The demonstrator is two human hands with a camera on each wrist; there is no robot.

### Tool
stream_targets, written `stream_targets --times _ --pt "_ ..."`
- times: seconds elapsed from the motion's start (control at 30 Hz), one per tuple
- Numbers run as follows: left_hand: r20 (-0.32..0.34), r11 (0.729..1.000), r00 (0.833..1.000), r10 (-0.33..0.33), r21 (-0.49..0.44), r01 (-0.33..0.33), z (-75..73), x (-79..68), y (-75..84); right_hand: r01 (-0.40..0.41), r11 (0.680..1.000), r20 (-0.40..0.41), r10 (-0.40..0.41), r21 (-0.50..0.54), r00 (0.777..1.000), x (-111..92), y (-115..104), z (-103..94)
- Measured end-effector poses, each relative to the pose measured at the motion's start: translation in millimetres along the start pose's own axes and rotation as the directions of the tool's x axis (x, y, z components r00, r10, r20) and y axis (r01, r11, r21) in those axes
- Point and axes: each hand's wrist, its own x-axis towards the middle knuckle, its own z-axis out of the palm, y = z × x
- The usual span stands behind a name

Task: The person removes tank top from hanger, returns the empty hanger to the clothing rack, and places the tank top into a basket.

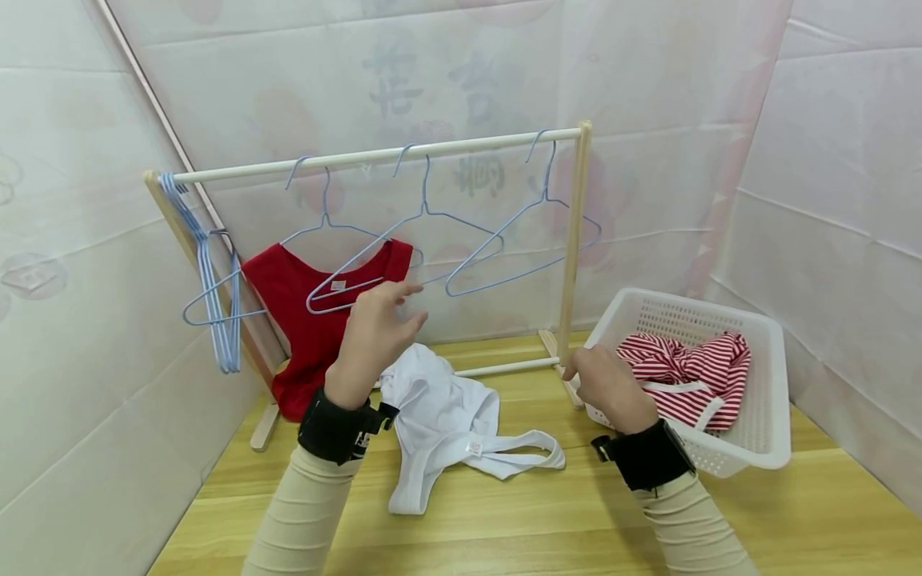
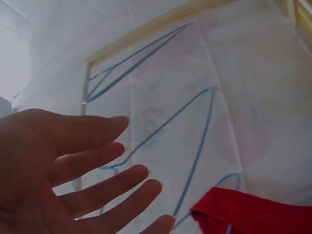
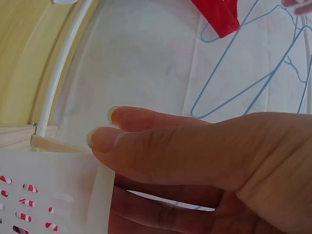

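My left hand (image 1: 378,324) is raised in front of the red sleeveless top (image 1: 306,304) and the middle blue hanger (image 1: 461,218). Its fingers are spread and loosely bent in the left wrist view, holding nothing. The red top hangs on another blue hanger at the rod's left. At the left rim of the white basket (image 1: 774,384), my right hand (image 1: 612,388) grips the edge, thumb outside and some fingers hidden behind the rim. Red-and-white striped clothing (image 1: 684,368) lies bunched inside. A crumpled white sleeveless top (image 1: 446,416) lies on the table between my arms.
The rack's white rod (image 1: 490,145) runs between wooden posts; the right post (image 1: 575,240) stands near the basket. A bunch of blue hangers (image 1: 219,304) hangs at the left end. Another blue hanger (image 1: 497,284) hangs near the right post. The wooden table (image 1: 519,528) lies beneath.
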Motion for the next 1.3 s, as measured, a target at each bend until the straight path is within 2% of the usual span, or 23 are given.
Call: stream_targets --times 0.13,0.37,0.6,0.77,1.07,1.17,1.3 --pt "0.104 0.998 0.993 -0.059 0.011 0.058 11.0 -2.6 -11.5 0.0 1.0 -0.003 0.0 0.004 1.0 0 0 0.2" --pt "0.232 0.991 0.964 -0.13 0.046 0.123 32.1 -6.8 -30.2 0.0 1.0 -0.008 0.0 0.012 1.0 0 0 0.3" --pt "0.337 0.976 0.917 -0.213 0.104 0.189 58.9 -20.4 -52.1 -0.005 0.999 0.001 0.005 0.033 1.0 -1 -1 -1.6" --pt "0.373 0.967 0.892 -0.255 0.114 0.229 72.9 -31.7 -69.5 -0.009 0.999 0.015 0.009 0.04 1.0 -1 -1 -0.5" --pt "0.373 0.966 0.892 -0.255 0.062 0.25 85.4 -40.1 -84.5 -0.017 0.999 0.016 0.016 0.036 1.0 0 0 -0.5" --pt "0.391 0.958 0.876 -0.282 0.071 0.277 88.8 -40.4 -87.3 -0.009 0.999 0.014 0.009 0.039 1.0 0 0 -1.2" --pt "0.438 0.949 0.842 -0.315 0.11 0.297 95.8 -41.7 -92.1 -0.01 0.999 0.013 0.01 0.034 1.0 1 0 -1.8"
